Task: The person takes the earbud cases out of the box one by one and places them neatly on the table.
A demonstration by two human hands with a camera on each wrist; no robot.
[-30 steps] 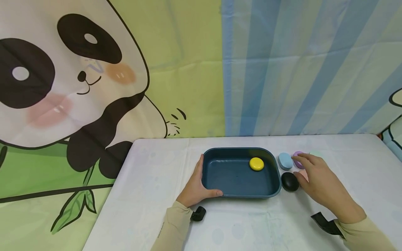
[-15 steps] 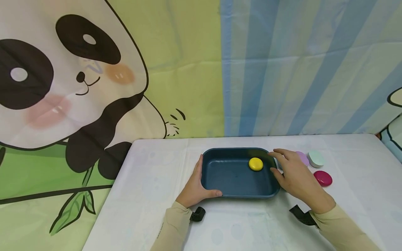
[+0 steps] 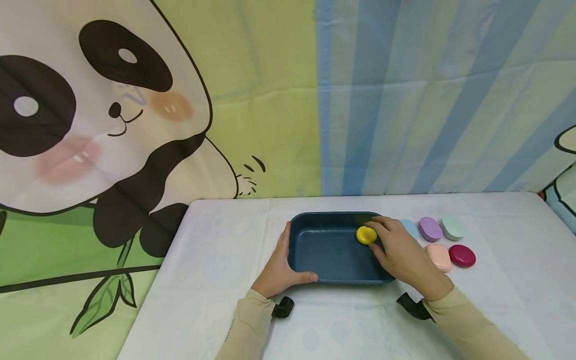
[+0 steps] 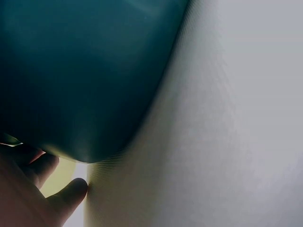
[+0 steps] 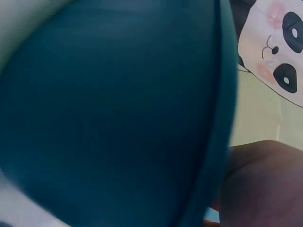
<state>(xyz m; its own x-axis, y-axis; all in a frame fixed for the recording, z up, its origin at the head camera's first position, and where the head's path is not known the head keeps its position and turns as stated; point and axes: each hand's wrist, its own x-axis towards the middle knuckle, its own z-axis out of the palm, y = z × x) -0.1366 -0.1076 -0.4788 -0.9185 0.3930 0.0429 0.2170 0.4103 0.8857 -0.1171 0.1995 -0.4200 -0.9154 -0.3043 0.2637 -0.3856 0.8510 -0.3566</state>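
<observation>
In the head view, my left hand [image 3: 280, 266] holds the left end of a dark blue rectangular tray [image 3: 321, 255], its thumb along the front rim and its fingers up the left side. My right hand [image 3: 405, 256] reaches over the tray's right end. Its thumb and forefinger pinch a glossy yellow round piece [image 3: 365, 235] on the tray floor. Blue-green tray walls fill much of both wrist views; the left wrist view also shows my left fingers [image 4: 71, 191] beside the tray. The yellow piece does not show in either wrist view.
Right of the tray lie several rounded pieces: light blue [image 3: 410, 228], purple [image 3: 430, 229], mint [image 3: 452, 228], pink [image 3: 438, 257] and crimson [image 3: 462, 256]. They rest on a white-covered table [image 3: 508, 300]. A panda-print cloth [image 3: 270, 100] hangs behind.
My right hand has moved left from the loose pieces, over the tray's right rim, to the yellow piece. The black oval piece is now hidden behind that hand. My left hand has not moved.
</observation>
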